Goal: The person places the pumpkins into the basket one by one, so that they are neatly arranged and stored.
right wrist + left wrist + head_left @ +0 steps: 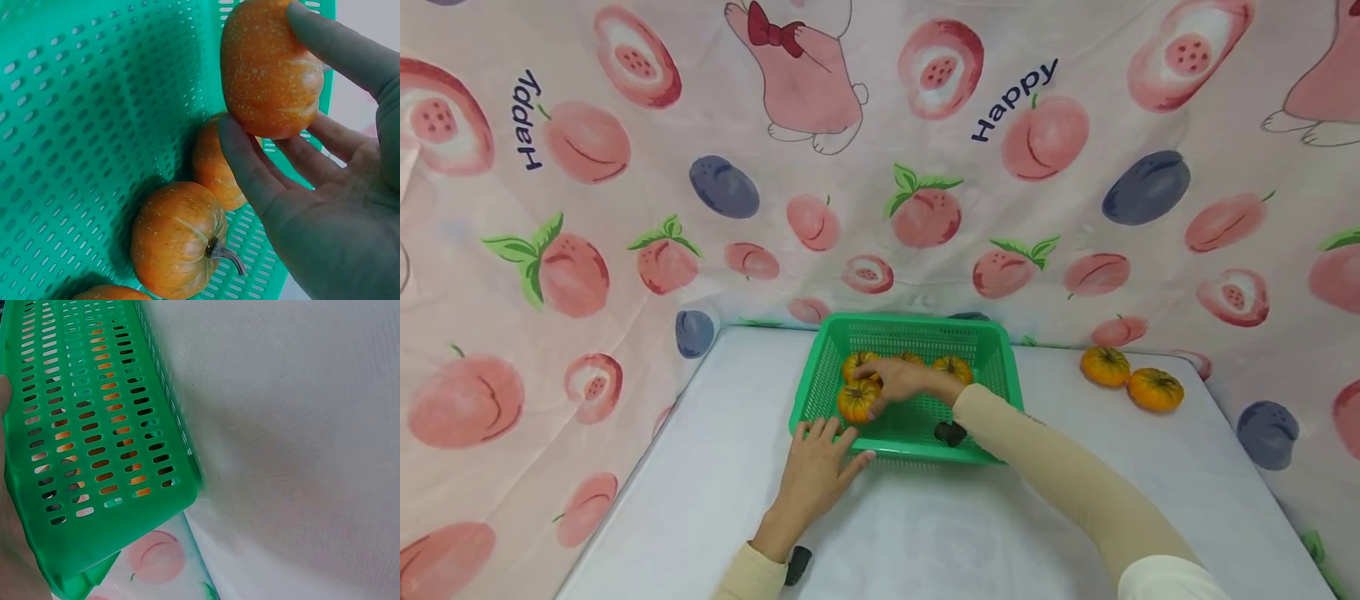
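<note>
Inside the green plastic basket (910, 450), my right hand (901, 379) grips a small orange pumpkin (859, 403) near the left end. The right wrist view has that pumpkin (265, 75) between the thumb and the fingers (250, 165), above other pumpkins. One pumpkin (854, 364) sits just behind the held one, another pumpkin (953, 367) lies farther right, and a third is partly hidden behind my right hand. My left hand (814, 471) rests with spread fingers on the basket's front left rim, thumb along the outer front. Only that hand's edge shows beside the perforated wall (94, 437) in the left wrist view.
Two more pumpkins, one (1105, 367) beside the other (1156, 390), lie on the white tabletop (700, 467) right of the basket. A fruit-printed cloth (880, 167) hangs behind the table. Small dark devices are at both wrists.
</note>
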Demonstrator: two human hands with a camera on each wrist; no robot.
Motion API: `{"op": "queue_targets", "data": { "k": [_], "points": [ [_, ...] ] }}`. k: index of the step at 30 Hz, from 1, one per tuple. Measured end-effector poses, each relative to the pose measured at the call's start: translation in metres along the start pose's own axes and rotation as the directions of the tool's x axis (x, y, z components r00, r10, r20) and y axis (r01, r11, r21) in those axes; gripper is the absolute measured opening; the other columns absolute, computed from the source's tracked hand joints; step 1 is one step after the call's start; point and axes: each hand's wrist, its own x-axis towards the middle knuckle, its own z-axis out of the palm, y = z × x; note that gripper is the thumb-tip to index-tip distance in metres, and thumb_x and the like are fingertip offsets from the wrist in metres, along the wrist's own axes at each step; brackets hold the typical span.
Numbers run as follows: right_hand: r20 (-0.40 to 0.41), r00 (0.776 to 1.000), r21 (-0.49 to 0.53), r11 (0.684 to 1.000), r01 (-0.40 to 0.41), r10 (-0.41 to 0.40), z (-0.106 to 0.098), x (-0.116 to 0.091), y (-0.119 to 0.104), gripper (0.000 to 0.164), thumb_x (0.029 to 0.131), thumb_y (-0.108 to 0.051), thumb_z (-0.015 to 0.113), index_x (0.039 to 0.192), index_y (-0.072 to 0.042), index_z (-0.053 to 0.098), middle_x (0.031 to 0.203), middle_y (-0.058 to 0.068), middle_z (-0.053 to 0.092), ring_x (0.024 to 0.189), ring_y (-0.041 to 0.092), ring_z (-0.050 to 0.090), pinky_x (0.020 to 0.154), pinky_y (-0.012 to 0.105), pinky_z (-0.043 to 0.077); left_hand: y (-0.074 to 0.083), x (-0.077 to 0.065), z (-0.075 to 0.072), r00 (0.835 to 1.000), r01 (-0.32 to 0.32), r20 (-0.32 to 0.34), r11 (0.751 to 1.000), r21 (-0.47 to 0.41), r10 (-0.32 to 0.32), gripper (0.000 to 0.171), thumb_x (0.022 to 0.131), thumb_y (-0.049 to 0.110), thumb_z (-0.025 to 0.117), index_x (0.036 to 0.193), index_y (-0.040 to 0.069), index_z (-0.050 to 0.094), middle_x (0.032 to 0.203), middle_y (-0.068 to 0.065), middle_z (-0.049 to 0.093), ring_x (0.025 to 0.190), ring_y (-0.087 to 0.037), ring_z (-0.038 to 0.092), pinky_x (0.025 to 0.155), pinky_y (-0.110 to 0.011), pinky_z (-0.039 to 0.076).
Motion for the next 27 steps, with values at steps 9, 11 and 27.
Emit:
{"op": "queue_targets", "data": {
  "k": [9, 11, 27],
  "points": [
    [0.043, 0.999, -0.051, 0.999, 0.014, -0.012, 0.004, 0.002, 0.000, 0.075, 0.079, -0.027, 0.084, 0.144, -0.014, 0.048, 0.148, 0.008, 0.049, 0.136, 0.027, 0.046, 0.111, 0.045, 0.039, -0.001, 0.003, 0.003, 1.000, -0.004, -0.008, 1.000, 0.017, 0.004, 0.038, 0.092, 0.058, 0.057, 0.101, 0.022, 0.064, 0.101, -0.003, 0.059, 0.097, -0.024, 0.055, 0.088, -0.043, 0.038],
    [0.047, 0.999, -0.049, 0.999, 0.019, -0.017, 0.005, 0.003, 0.000, 0.075, 0.079, -0.027, 0.084, 0.143, -0.014, 0.048, 0.147, 0.008, 0.049, 0.136, 0.028, 0.046, 0.111, 0.045, 0.040, -0.002, 0.003, 0.004, 1.000, -0.008, -0.015, 1.000, 0.024, 0.008, 0.037, 0.092, 0.058, 0.058, 0.100, 0.023, 0.063, 0.100, -0.003, 0.059, 0.096, -0.024, 0.055, 0.087, -0.042, 0.038],
    [0.069, 0.998, -0.125, 0.992, 0.005, 0.004, 0.018, 0.015, -0.005, 0.073, 0.081, -0.025, 0.083, 0.144, -0.019, 0.047, 0.148, 0.003, 0.048, 0.136, 0.024, 0.046, 0.110, 0.044, 0.041, -0.001, 0.000, 0.003, 1.000, -0.006, -0.007, 1.000, 0.024, 0.006, 0.038, 0.093, 0.059, 0.055, 0.102, 0.023, 0.064, 0.097, -0.001, 0.059, 0.092, -0.022, 0.054, 0.085, -0.042, 0.037]
  ]
}}
